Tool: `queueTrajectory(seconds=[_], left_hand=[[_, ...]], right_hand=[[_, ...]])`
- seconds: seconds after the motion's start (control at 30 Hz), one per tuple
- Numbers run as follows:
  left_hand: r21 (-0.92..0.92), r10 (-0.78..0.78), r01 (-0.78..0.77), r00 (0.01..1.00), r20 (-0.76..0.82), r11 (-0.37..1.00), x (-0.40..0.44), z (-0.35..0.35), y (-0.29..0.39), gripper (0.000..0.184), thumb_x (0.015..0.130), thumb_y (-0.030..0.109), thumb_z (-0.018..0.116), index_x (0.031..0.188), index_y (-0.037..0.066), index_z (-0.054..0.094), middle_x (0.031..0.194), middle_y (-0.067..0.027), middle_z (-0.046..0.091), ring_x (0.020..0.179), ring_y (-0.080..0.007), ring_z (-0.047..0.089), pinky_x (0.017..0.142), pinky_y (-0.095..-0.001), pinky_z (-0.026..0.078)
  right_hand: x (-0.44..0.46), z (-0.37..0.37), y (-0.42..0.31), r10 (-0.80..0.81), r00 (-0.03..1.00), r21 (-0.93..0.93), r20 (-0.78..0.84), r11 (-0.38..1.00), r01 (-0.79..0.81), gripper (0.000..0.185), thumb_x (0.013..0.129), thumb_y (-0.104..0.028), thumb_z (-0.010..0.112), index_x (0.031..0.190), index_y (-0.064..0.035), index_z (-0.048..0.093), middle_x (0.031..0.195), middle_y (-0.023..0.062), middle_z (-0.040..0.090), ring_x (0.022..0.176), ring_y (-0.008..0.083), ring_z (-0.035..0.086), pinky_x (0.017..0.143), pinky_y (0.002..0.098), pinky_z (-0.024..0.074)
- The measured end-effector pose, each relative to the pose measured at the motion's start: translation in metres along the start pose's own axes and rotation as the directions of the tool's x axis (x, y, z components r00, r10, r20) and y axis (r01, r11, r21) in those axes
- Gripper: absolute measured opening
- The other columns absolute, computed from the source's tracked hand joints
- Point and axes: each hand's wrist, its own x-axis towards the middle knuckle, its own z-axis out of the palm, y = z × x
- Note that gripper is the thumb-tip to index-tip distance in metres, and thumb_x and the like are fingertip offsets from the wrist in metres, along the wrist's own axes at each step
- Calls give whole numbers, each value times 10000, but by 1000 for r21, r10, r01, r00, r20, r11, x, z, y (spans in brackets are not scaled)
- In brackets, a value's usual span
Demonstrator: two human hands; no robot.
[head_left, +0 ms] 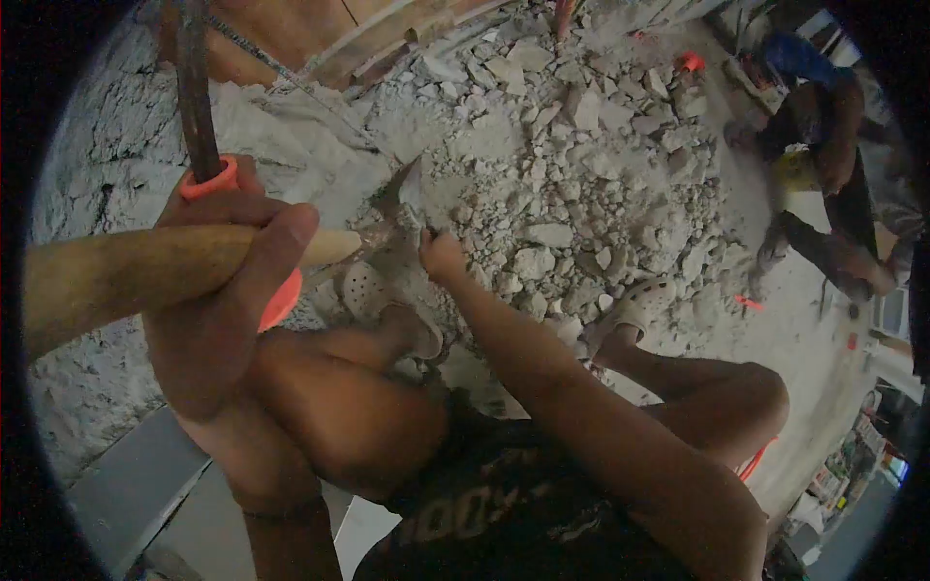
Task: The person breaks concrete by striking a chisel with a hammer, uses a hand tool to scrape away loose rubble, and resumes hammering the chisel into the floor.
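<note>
My left hand (228, 261) is closed around a thick wooden tool handle (145, 266). The same hand also grips a dark metal bar (197, 107) with an orange hand guard (211, 180), which looks like a chisel. The handle tapers to a rusty metal socket (376, 235), beside a grey metal blade (409, 189) lying against the rubble; the tool's exact kind is unclear. My right hand (444, 259) is down by the blade with its fingers curled. What those fingers hold, if anything, is hidden. Broken rubble (552, 194) spreads just past this hand.
My feet, in pale clogs (366, 295), stand at the near edge of the rubble. A rough grey wall (107, 184) rises at left, with wooden boards (281, 39) at the top. Another person (823, 165) crouches at right. Assorted items (843, 465) lie at lower right.
</note>
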Motion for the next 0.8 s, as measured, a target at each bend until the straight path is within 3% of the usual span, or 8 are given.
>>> queueTrajectory(seconds=[0.13,0.2,0.27,0.33,0.4,0.47,0.67,0.8], left_hand=[[73,-4,1,999,42,997,4,-6,-14,257,788,143,738,1003,65,621,922,3,611,835,-78,564,735,-230,455],[4,-43,43,999,30,999,1,-3,-9,274,785,144,739,1018,64,618,928,-1,615,830,-88,572,747,-238,458],[-64,-80,81,997,9,995,-1,-2,-8,293,782,146,740,1033,63,616,934,-6,620,824,-98,579,759,-246,460],[-7,33,-33,999,3,999,-5,-4,-10,310,796,145,721,1067,53,602,952,-30,621,858,-114,581,789,-266,460],[-10,53,-53,998,44,999,-9,-7,-4,295,803,134,707,1068,53,604,971,-48,619,884,-122,578,803,-275,461],[-17,74,-72,994,79,997,-7,-16,-1,282,810,123,693,1069,54,606,990,-65,618,910,-130,575,817,-285,461],[-75,426,-420,898,109,904,-5,-22,-15,49,776,48,691,803,31,653,785,-63,597,726,-158,550,720,-301,448],[123,548,-549,835,45,827,-5,-15,-20,103,779,47,670,882,47,659,868,-83,593,821,-203,568,813,-357,462]], right_hand=[[22,-24,-19,82,994,25,73,996,-84,537,914,-426,507,938,100,612,938,320,629,952,484,592,835,491,471],[79,6,38,-321,897,-234,-304,938,257,486,899,-406,547,861,72,623,810,252,660,750,405,650,684,455,512],[196,15,128,-473,880,104,49,878,467,379,894,-339,572,806,27,619,663,151,625,525,256,587,510,377,481],[103,-78,44,19,998,129,60,991,-27,280,872,-275,598,770,-14,592,584,71,550,424,150,462,405,319,403],[120,-91,76,-14,983,214,-181,975,53,254,854,-271,614,776,-32,579,594,69,552,412,179,491,377,346,397],[104,-129,107,-479,858,-249,-185,868,430,307,855,-326,606,817,-22,593,598,77,558,448,201,540,424,367,433],[4,-154,4,59,997,-122,-40,990,-64,375,852,-396,578,960,-45,657,705,148,650,691,282,652,675,407,499],[47,-136,1,-112,976,-306,185,938,165,388,834,-394,589,934,-27,664,798,178,677,753,333,660,711,432,504]])
